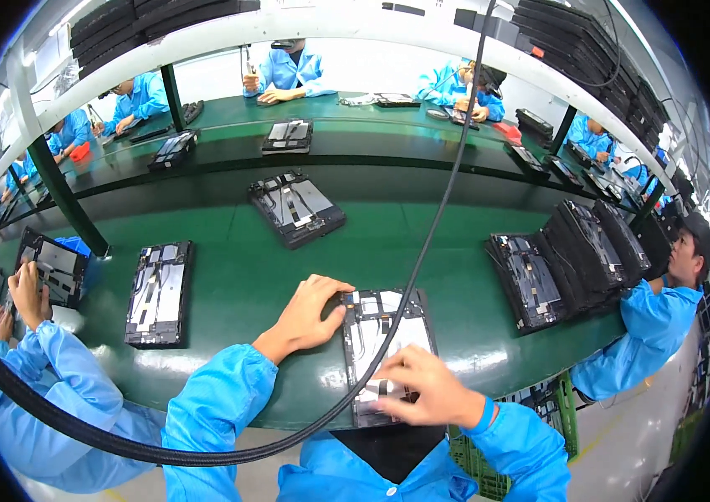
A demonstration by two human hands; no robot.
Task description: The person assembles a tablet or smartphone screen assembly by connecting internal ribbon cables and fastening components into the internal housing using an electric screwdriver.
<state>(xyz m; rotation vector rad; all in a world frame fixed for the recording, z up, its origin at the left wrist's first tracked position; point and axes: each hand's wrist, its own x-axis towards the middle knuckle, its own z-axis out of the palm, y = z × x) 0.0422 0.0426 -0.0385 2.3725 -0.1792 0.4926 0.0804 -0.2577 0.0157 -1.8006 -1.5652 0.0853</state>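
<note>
An opened tablet (369, 335) lies on the green bench in front of me, its silver plates, black frame and thin cables exposed. My left hand (306, 315) rests at its upper left corner; forefinger and thumb are spread, with the fingertips against the edge. Over the lower half hovers my right hand (426, 386), palm down, fingers bent and thumb apart from them. A small pale strip shows between that thumb and forefinger; whether they touch it I cannot make out. A thick black cable crosses in front of the tablet and hides part of it.
Further opened tablets lie at the left (158, 293) and beyond mine (296, 207). A row of them in black holders (568, 259) stands at the right. A co-worker's hand (30, 294) touches a tablet at far left. Green crates (480, 460) stand below the bench.
</note>
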